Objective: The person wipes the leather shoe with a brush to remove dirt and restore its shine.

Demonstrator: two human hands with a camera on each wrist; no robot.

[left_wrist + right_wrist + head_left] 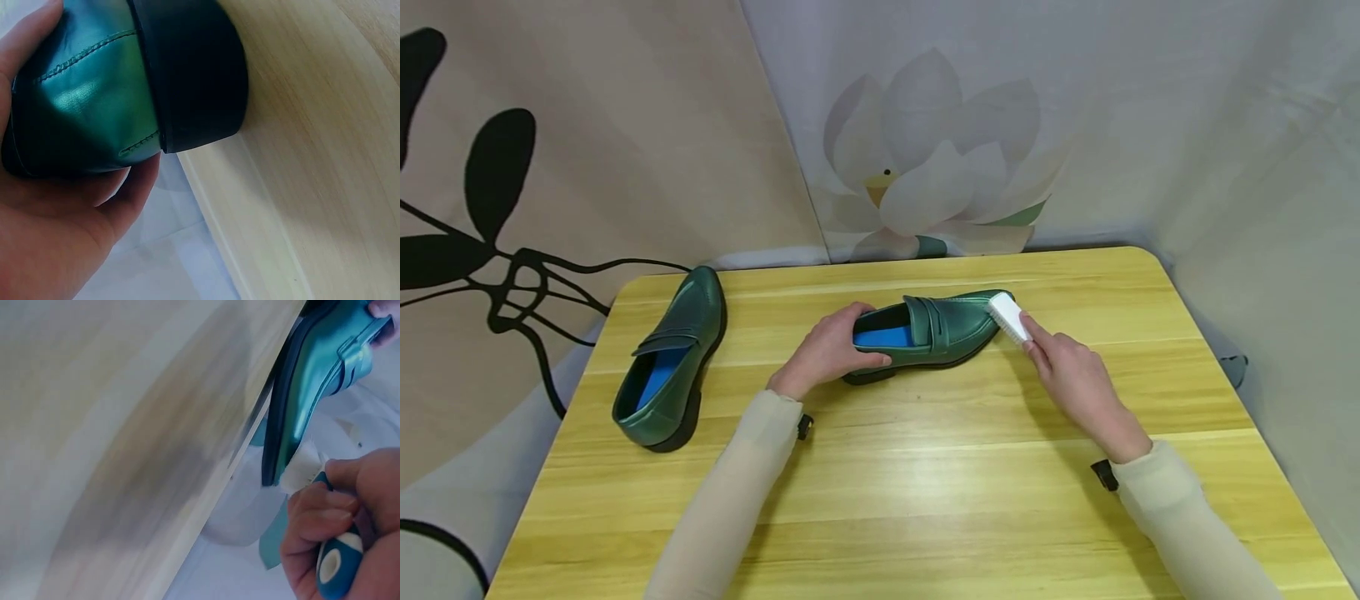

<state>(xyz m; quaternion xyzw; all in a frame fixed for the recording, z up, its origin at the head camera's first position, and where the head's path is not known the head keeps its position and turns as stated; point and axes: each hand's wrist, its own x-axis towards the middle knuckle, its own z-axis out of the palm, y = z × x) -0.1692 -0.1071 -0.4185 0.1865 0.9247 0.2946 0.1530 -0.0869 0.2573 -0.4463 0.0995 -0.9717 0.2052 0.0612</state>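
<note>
**Cream sleeves (722, 508) reach across a wooden table (932, 517): left hand (827, 346) on a green loafer (958, 327), right hand (1078, 379) on a brush (1009, 317)**

Farthest to the left hand's left, dark printed leaves (501, 171) and looping stems mark a pale backdrop (640, 150). Nearer that hand, yet well apart from it, stands the second loafer (681, 354), also green with a black sole, its toe pointing away from the person and a blue insole showing.

The left hand is curled round the heel end of the green loafer, thumb along the near side, fingers on the far side. Its wrist view shows digits against the stitched back, beside the thick black heel (197, 75); whether that heel touches the table, I cannot tell.

Between the hands, the loafer lies sideways, its opening at the left hand and its toe toward the right. A strap crosses its upper. Beyond both hands, a large pale flower (940, 158) is printed on the backdrop.

At the toe, the brush's white bristles (302, 467) meet the leather. The right hand grips the blue-and-white handle (340, 565), fingers curled and thumb pressing near the brush head. Pale cloth (1292, 250) hangs to this hand's right.
</note>
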